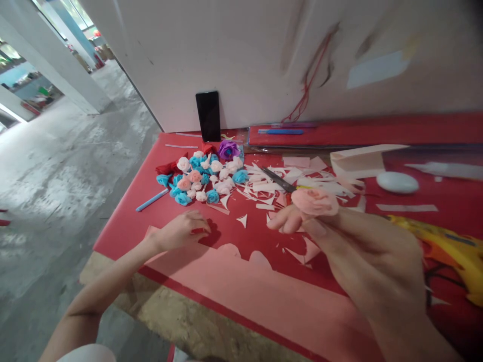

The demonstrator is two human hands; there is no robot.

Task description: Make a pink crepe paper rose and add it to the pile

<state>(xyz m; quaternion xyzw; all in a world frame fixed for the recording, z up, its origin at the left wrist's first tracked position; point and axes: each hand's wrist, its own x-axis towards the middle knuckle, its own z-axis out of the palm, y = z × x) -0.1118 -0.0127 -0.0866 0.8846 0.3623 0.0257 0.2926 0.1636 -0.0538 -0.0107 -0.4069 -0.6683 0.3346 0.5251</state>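
My right hand (373, 251) is raised over the red table and pinches a peach paper rose (315, 201) between thumb and fingers. My left hand (184, 229) is low above the table's left part, fingers loosely bent with a gap between them and nothing visible in them. Just beyond it lies a pile of small paper roses (196, 176) in blue, white and peach, with a purple rose (229, 149) at the back. A long peach paper sheet (241, 286) with two rounded tabs lies along the near edge. Scissors (277, 178) rest on white paper scraps (260, 188), their handles partly behind the rose.
A yellow glue gun (445, 246) lies at the right, partly behind my right hand. Behind it are a white oval object (397, 182) and a folded cream paper (356, 163). A phone (209, 116) leans against the white panel (241, 50). Blue pens (151, 199) lie about.
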